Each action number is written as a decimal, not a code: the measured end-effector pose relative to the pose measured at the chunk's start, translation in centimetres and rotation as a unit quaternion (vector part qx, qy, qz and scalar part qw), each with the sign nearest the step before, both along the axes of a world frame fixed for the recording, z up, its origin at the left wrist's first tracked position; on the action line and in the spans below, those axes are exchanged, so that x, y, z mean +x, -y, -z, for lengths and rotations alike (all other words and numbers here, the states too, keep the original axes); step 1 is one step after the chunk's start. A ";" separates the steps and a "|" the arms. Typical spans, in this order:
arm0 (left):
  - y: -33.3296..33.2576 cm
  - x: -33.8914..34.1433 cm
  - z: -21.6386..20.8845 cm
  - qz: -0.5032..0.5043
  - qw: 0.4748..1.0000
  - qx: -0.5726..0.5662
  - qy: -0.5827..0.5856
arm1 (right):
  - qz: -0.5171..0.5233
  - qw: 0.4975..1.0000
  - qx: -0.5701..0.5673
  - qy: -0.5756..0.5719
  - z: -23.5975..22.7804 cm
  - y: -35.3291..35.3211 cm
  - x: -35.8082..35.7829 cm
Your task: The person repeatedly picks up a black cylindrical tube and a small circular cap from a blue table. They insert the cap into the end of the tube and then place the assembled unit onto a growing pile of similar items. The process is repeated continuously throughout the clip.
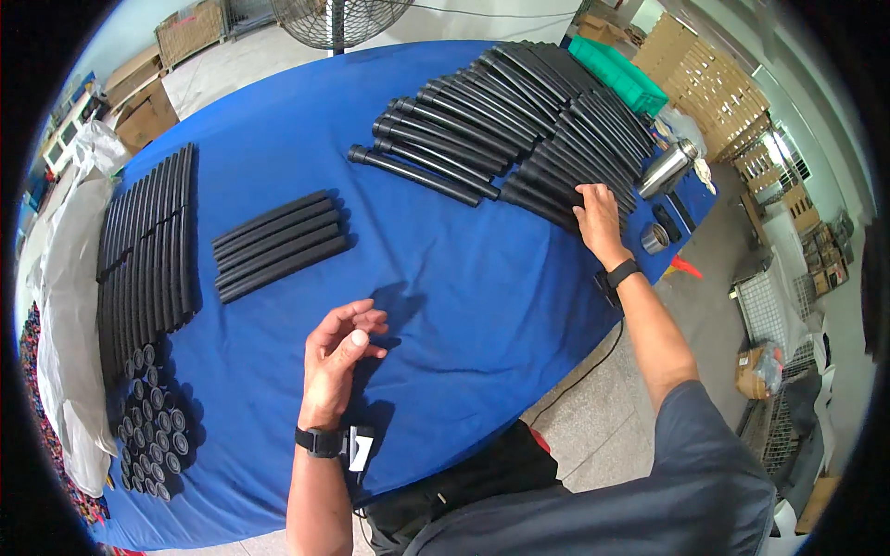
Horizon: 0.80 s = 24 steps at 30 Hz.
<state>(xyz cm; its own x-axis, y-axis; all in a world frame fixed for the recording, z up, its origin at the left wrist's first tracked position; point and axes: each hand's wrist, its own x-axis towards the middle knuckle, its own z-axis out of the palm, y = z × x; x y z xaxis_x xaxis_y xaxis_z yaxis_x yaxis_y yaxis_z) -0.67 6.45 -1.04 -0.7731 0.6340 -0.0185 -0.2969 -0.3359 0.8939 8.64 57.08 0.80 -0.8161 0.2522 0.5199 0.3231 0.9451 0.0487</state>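
Observation:
My right hand [600, 219] reaches over the near right part of a large group of black tubes [547, 176], its fingertips at or just above them. Its thumb stands apart from the bent fingers, and I see no tube lifted in it; whether it touches one I cannot tell. My left hand [341, 350] hovers over the blue cloth with its fingers loosely curled and apart, holding nothing. Beyond it lies a small row of black foam-like sleeves [281, 245]. Many tubes in the large group have a thicker collar at one end, such as the nearest left tube [413, 174].
More long black sleeves [148, 241] lie at the left, above a cluster of round black caps [153, 426]. A green crate [619, 74], a steel flask [669, 167] and a metal cup [654, 238] stand along the right edge. Blue cloth [445, 306] covers the table. A fan [336, 18] is behind.

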 end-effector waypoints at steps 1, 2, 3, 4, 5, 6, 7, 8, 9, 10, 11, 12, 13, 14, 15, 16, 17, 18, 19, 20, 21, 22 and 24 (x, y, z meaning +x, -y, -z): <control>0.0 0.0 0.0 0.001 1.000 0.001 0.000 | -0.008 1.000 0.004 0.003 0.0 -0.1 0.1; 0.0 -0.1 0.0 0.001 1.000 0.000 -0.001 | -0.015 1.000 0.008 0.007 -0.1 -0.2 0.2; 0.0 0.0 0.0 0.002 1.000 0.000 -0.002 | -0.017 1.000 0.009 0.003 -0.2 -0.3 0.2; 0.4 0.0 -0.1 -0.002 1.000 -0.005 -0.004 | -0.022 1.000 0.005 -0.002 0.0 0.2 0.0; 0.6 0.1 -0.3 -0.001 1.000 -0.007 0.001 | -0.028 1.000 0.001 -0.006 0.0 0.6 -0.2; 0.3 0.2 -0.5 -0.001 1.000 -0.007 0.006 | -0.029 0.999 0.009 -0.016 -0.6 0.7 0.0; 0.5 0.3 -0.8 -0.007 1.000 -0.015 0.011 | -0.036 0.999 0.009 -0.026 -1.0 1.3 0.1; 0.5 0.2 -0.5 -0.005 1.000 -0.019 0.012 | -0.042 0.998 0.001 -0.045 -1.6 2.6 0.1; 0.2 0.1 -0.6 0.001 1.000 -0.020 0.012 | -0.053 0.996 -0.016 -0.066 -1.9 3.7 0.5; 0.1 0.1 -0.7 0.002 1.000 -0.023 0.016 | -0.050 0.995 -0.049 -0.074 -2.0 4.3 0.5; 0.0 0.0 -0.8 0.005 1.000 -0.021 0.019 | -0.051 0.986 -0.123 -0.100 -2.1 5.6 0.3; 0.1 -0.1 -0.5 0.002 1.000 -0.020 0.022 | -0.072 0.938 -0.314 -0.125 -2.0 7.2 0.0; 0.2 -0.1 -0.3 0.002 1.000 -0.018 0.024 | -0.088 0.854 -0.493 -0.143 -2.2 9.1 -0.1; 0.3 0.0 -0.3 -0.004 0.999 -0.022 0.024 | -0.105 0.777 -0.604 -0.143 -2.4 11.3 -0.3; 0.4 0.0 -0.4 -0.006 0.999 -0.022 0.032 | -0.119 0.687 -0.704 -0.139 -2.7 13.5 -0.4; 0.5 -0.1 -0.2 -0.008 0.999 -0.025 0.034 | -0.131 0.582 -0.793 -0.129 -2.9 15.9 -0.7; 0.5 -0.2 0.0 -0.008 0.999 -0.027 0.034 | -0.149 0.521 -0.833 -0.111 -2.8 18.2 -1.1; 0.4 -0.2 0.1 -0.008 0.999 -0.027 0.036 | -0.150 0.456 -0.872 -0.095 -2.3 19.9 -1.5; 0.6 -0.2 0.2 -0.012 0.999 -0.030 0.039 | -0.152 0.385 -0.907 -0.075 -1.6 21.5 -2.4; 0.3 -0.2 0.3 -0.009 0.999 -0.025 0.030 | -0.161 0.336 -0.926 -0.060 -0.9 22.5 -3.2; 0.1 -0.3 0.4 -0.005 0.999 -0.019 0.030 | -0.169 0.286 -0.942 -0.045 0.0 23.4 -4.0; 0.4 -0.3 0.8 -0.008 0.999 -0.017 0.033 | -0.175 0.232 -0.956 -0.026 1.2 24.4 -5.0; 0.3 -0.5 1.0 0.003 0.999 -0.008 0.035 | -0.189 0.193 -0.962 -0.023 2.8 25.1 -6.9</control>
